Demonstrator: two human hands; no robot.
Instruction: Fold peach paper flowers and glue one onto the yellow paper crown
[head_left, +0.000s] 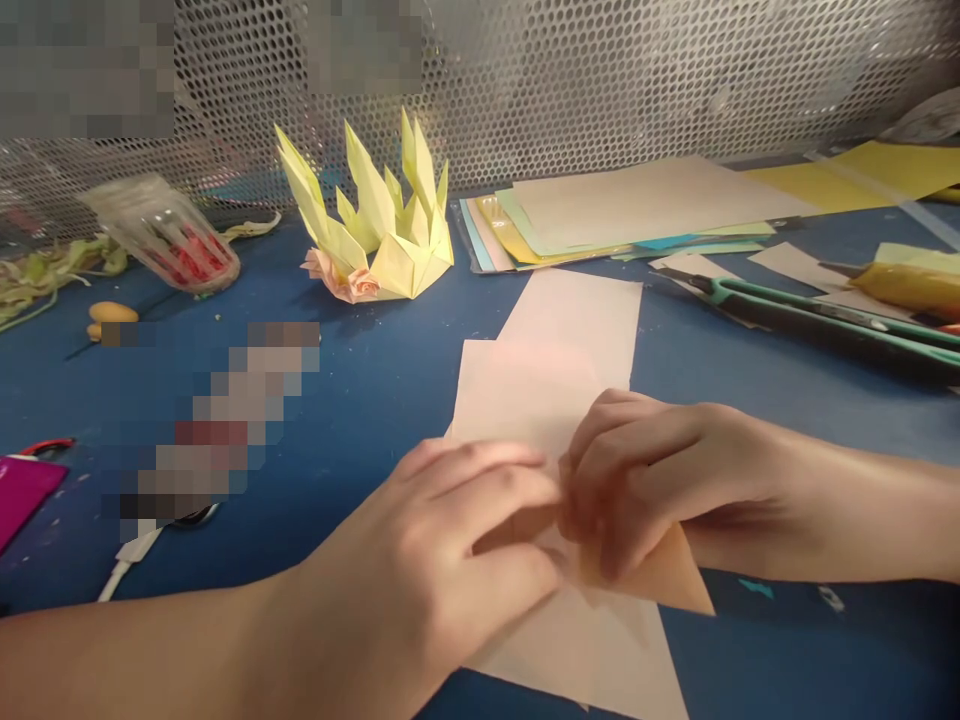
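My left hand (476, 545) comes in from the lower left. Its fingers bend over and its thumb stands a little apart below, with the tips meeting at a small peach-coloured paper piece (679, 575). My right hand (667, 465) reaches in from the right, fingers curled and thumb pinching this same piece, whose pointed corner sticks out beneath the hand. Most of the piece is hidden by the fingers. Beneath both hands lie pale pink paper sheets (517, 385), overlapping on the blue table (345, 400).
A yellow-green folded-paper crown (394, 250) with pink paper roses stands behind. Stacked coloured papers (637, 205) lie at the back, near green-handled scissors (825, 315) on the right. A tilted glass jar (165, 235) holds red bits. A white cable (135, 550) lies at left; a metal mesh (600, 90) rises behind.
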